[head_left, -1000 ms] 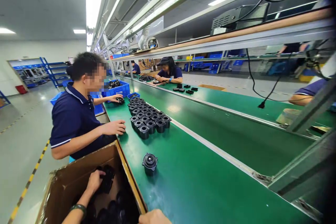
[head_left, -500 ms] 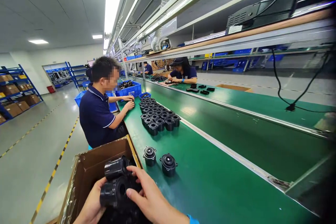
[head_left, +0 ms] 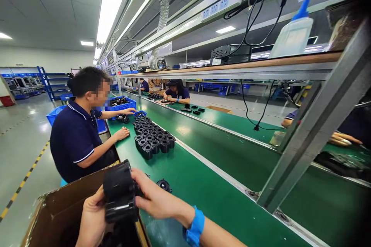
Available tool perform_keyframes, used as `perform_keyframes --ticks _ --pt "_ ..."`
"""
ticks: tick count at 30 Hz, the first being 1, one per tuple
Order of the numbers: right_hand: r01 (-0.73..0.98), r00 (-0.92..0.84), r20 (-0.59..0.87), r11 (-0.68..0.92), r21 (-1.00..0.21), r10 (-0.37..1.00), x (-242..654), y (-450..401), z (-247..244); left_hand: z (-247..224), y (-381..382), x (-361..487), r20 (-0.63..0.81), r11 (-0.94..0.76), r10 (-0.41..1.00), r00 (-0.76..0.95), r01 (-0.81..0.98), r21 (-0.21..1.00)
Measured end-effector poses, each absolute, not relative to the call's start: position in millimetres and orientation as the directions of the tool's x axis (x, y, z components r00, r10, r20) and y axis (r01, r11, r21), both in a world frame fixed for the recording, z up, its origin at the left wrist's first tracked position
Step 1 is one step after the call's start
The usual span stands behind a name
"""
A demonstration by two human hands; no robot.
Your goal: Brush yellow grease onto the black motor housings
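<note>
My left hand [head_left: 93, 216] is closed around the left side of two black cylindrical plastic housings [head_left: 117, 183], held one above the other over the open cardboard box [head_left: 46, 212]. My right hand [head_left: 158, 198], with a blue band on its wrist, grips their right side with fingers and thumb. Dark parts in the box below are hard to make out. Just beyond my right hand, a black housing [head_left: 164, 185] stands on the green bench [head_left: 203, 200], partly covered by the hand. Another beside it is almost wholly hidden.
Several black housings [head_left: 153, 139] stand in close rows farther up the bench. A co-worker [head_left: 78, 135] sits at the left edge, near blue bins [head_left: 127, 104]. A slanted metal post [head_left: 313, 123] rises at right. A white bottle [head_left: 292, 34] stands on the overhead shelf.
My view has swung right. Both hands have raised the two housings, turning them so their open ends no longer face me. The co-worker's hands have moved apart, one reaching toward the small blue bin.
</note>
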State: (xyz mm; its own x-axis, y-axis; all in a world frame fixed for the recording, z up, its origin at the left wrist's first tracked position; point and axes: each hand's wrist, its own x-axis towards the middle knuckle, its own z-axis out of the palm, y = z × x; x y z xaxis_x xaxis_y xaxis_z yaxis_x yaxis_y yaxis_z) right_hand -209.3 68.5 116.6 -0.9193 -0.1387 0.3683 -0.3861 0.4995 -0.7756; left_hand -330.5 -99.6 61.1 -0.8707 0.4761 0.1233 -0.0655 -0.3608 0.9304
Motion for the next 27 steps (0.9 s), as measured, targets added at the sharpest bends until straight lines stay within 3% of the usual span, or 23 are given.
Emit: perform_keyframes --ticks 3,9,14,20,24,27 --pt "-0.331 -0.941 0.310 0.555 -0.763 -0.136 -213.1 91.1 128.7 68.2 -72.3 -326.9 0.196 -0.405 0.503 -0.842 -0.029 0.914" --pt "-0.042 -0.999 0.047 0.670 -0.741 -0.011 -217.3 157.1 144.9 70.1 -3.0 -319.3 0.134 -0.349 0.653 -0.745 -0.139 0.927" --pt "0.217 -0.973 -0.049 0.819 -0.531 0.226 -220.1 224.3 137.0 62.4 15.8 -344.7 0.038 -0.228 0.712 -0.702 -0.179 0.957" --pt "0.495 -0.868 -0.126 0.853 -0.165 0.480 -236.0 266.3 103.2 37.6 -36.8 -418.8 0.054 -0.230 0.487 -0.872 -0.068 0.971" --pt "0.511 -0.856 -0.127 0.857 -0.068 0.501 -254.6 274.6 83.9 7.7 -73.6 -473.0 0.023 -0.090 0.254 -0.967 0.000 0.996" --pt "0.496 -0.866 -0.103 0.867 -0.050 0.489 -262.6 277.4 79.1 -30.6 -95.2 -500.7 -0.041 0.121 0.182 -0.982 -0.019 0.993"
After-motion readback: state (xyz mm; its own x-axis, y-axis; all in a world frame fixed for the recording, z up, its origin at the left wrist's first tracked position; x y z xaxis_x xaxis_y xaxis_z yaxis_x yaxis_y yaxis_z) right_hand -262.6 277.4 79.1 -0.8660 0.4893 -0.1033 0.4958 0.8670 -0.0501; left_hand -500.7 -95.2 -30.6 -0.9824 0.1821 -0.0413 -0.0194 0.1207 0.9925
